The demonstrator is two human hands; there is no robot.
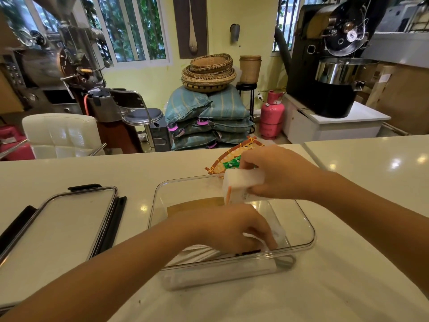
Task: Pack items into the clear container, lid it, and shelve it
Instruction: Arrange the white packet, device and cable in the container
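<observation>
A clear rectangular container (160, 194) sits on the white counter in front of me. My left hand (222, 226) reaches down inside it and presses on white packets (199, 253) lying at its near end. A brown flat item (195, 204) lies on the container's floor. My right hand (281, 173) hovers over the far right rim, shut on a white box with orange print (241, 184), tilted above the opening. The clear lid with black latches (60, 219) lies flat to the left of the container.
A woven tray (222, 161) with a green packet (231, 164) rests behind the container near the counter's far edge. Beyond the counter stand a white chair (60, 133), a stool, stacked sacks, a pink gas cylinder and roasting machines.
</observation>
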